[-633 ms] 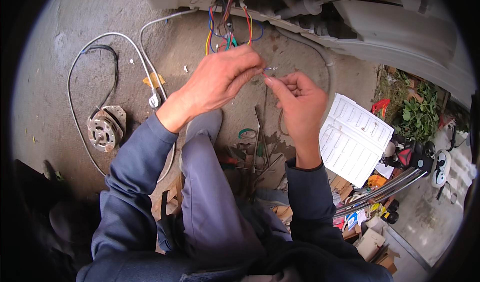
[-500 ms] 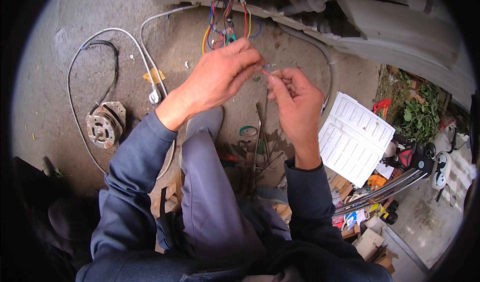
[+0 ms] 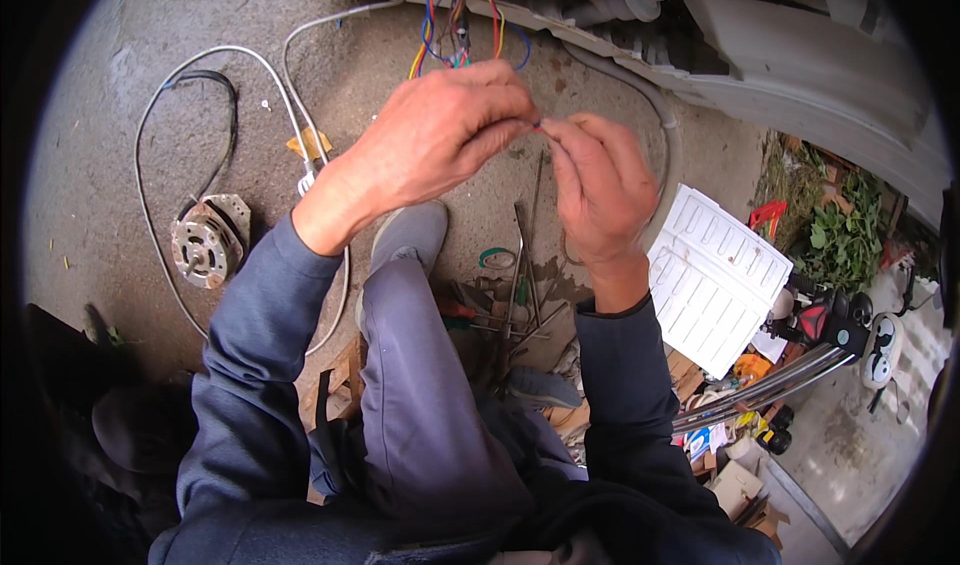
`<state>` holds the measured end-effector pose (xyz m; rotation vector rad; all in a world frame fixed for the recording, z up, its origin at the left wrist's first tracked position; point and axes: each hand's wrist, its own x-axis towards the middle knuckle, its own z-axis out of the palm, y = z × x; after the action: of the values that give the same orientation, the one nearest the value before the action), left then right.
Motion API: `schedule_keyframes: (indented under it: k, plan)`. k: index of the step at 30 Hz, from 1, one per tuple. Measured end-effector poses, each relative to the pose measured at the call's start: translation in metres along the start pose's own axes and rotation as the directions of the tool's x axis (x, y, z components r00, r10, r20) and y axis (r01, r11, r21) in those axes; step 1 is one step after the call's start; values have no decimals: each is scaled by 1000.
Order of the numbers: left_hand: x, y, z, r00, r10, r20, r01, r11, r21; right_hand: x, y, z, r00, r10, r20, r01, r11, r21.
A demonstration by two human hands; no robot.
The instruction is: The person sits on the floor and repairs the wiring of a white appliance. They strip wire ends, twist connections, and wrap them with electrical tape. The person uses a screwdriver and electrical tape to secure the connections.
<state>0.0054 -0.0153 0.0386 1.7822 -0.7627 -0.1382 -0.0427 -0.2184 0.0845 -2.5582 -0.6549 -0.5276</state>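
Observation:
My left hand [image 3: 450,125] and my right hand [image 3: 605,190] meet in front of me, both closed in a pinch on a thin red wire [image 3: 540,128] with a dark bit at its left. Just beyond them, a bundle of coloured wires [image 3: 428,35] hangs from the underside of a white appliance [image 3: 780,85], partly hidden by my left hand. To the left on the concrete lies a round metal motor [image 3: 205,240] inside loops of grey cable [image 3: 145,205].
White plastic panel sheets [image 3: 720,275] lie at the right beside leafy plants [image 3: 840,235] and mixed clutter [image 3: 755,365]. Metal tools [image 3: 520,265] lie below my hands near my shoe [image 3: 405,230]. A grey hose [image 3: 660,105] runs along the appliance; a yellow scrap [image 3: 310,143] lies by the cables.
Both hands have moved upward and slightly to the right with the red wire; my right fingers have closed nearer to my left fingertips, and less of the wire shows between them.

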Motion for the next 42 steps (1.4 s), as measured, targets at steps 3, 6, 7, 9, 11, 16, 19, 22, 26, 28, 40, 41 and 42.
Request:
schedule_keyframes:
  k: [3, 6, 7, 9, 11, 16, 19, 22, 26, 28, 40, 41, 42]
  plan:
    - [-1, -1, -2, 999, 35, -30, -36, 999, -10, 5, 4, 1, 999, -33, -2, 33, 999, 9]
    - [-1, -1, -1, 998, 31, -52, -34, 998, -49, 6, 6, 1, 1000, -10, -5, 10, 1000, 22]
    - [-2, 0, -1, 998, 19, -56, -23, 998, -65, 6, 6, 2, 1000, -4, -3, 4, 999, 33]
    - [-2, 0, -1, 998, 12, -62, -16, 998, -63, 5, 6, 2, 1000, 9, 1, -9, 998, 54]
    - [-2, 0, 0, 998, 6, -68, -10, 998, -63, 6, 5, 1, 1000, 6, 11, -7, 999, 46]
    - [-2, -1, 1, 996, 14, -88, -19, 998, -55, 6, 6, 0, 1000, -6, 24, 6, 1000, 26]
    - [-1, -1, 2, 995, 7, -95, -12, 999, -47, 7, 5, -1, 999, 1, 34, -1, 1000, 7]
    - [-1, -1, 1, 994, 8, -109, -12, 999, -42, 8, 3, -2, 999, 22, 44, -23, 1000, 13]
    - [-3, -4, 2, 988, -1, -155, -12, 997, -81, 8, -1, -1, 998, 61, 31, -63, 997, 54]
    - [-3, -5, 2, 984, -7, -177, -12, 994, -107, 9, -2, 0, 998, 67, 21, -68, 996, 65]
    - [-3, -3, 2, 983, 18, -183, -30, 997, -67, 13, -5, -1, 998, 53, 30, -54, 998, 35]
    - [-3, -3, 1, 983, 21, -182, -32, 998, -56, 15, -6, -1, 997, 61, 44, -63, 997, 33]
    - [-3, -3, 0, 983, 25, -181, -33, 998, -44, 16, -7, -2, 996, 70, 57, -72, 997, 31]
